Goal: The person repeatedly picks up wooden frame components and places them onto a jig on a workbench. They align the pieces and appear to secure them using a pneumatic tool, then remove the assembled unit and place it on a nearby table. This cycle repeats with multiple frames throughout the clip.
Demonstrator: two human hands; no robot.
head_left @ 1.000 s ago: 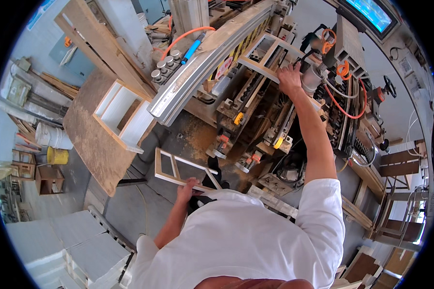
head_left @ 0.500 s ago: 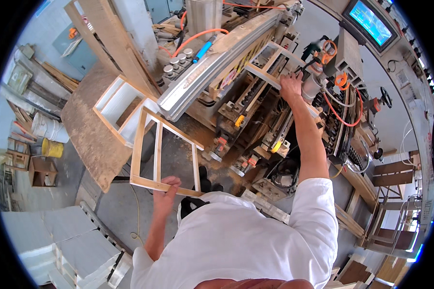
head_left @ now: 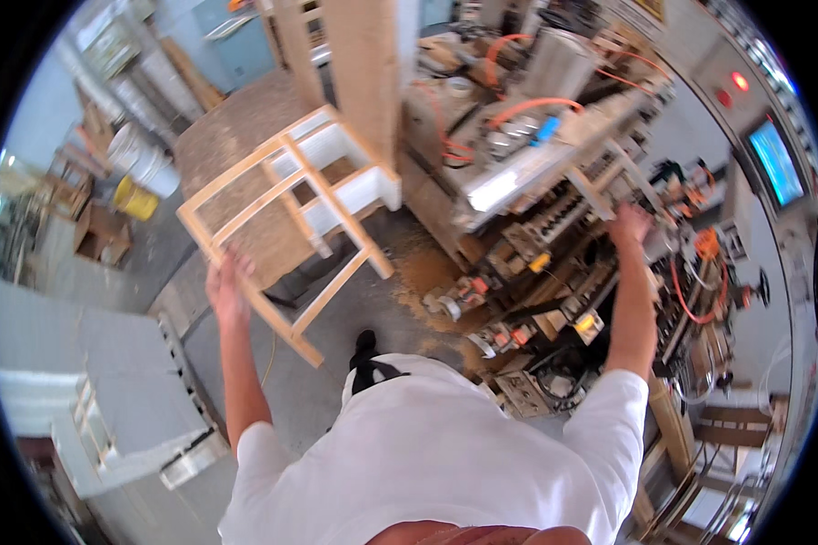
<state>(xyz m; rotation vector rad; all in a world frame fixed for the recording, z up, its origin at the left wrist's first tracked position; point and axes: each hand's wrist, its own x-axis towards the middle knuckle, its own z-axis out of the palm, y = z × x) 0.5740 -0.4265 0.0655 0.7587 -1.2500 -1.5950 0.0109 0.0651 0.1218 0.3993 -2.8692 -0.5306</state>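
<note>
My left hand (head_left: 232, 282) is closed around one long rail of a light wooden frame (head_left: 279, 327) with crossbars. This frame is held tilted, its far part overlapping a white-lined wooden box (head_left: 368, 189) on the board-topped table. Out to the right, my right hand (head_left: 629, 225) is at the near end of a second wooden frame (head_left: 591, 195) lying in the machine (head_left: 563, 259). Its fingers look bent over that frame's edge, though blur softens them.
Orange air hoses (head_left: 532, 111) loop over the machine, and a lit screen (head_left: 776, 162) hangs at far right. Sawdust (head_left: 423, 286) covers the floor beside the machine. White-grey stacked panels (head_left: 136, 363) stand at lower left; buckets (head_left: 136, 198) are farther left.
The frame in my left hand has risen and swung left, now crossing in front of the white-lined box. My view has turned left, while my right hand stays at the second frame.
</note>
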